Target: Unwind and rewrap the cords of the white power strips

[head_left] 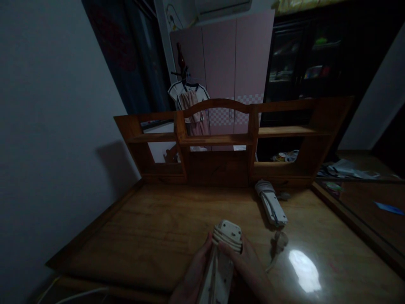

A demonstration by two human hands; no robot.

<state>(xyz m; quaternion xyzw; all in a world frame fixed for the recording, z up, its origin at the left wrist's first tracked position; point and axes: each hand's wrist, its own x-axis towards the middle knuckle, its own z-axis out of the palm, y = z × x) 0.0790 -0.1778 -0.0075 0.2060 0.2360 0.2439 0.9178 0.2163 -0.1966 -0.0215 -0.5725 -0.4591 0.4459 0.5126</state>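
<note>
A white power strip [221,261] with its cord wound round the far end is held upright over the front of the wooden desk [152,236]. My left hand [193,274] grips its left side. My right hand [249,270] closes on its right side, thumb laid across the wound cord. The strip's plug [278,242] lies on the desk just right of my right hand, its cord trailing toward me. A second white power strip [270,202], also cord-wrapped, lies flat farther back to the right.
A wooden shelf unit [221,139] stands along the desk's back edge. A wall is close on the left. Another wooden surface [373,202] with papers adjoins on the right. A pink wardrobe [234,63] and hanging clothes are behind.
</note>
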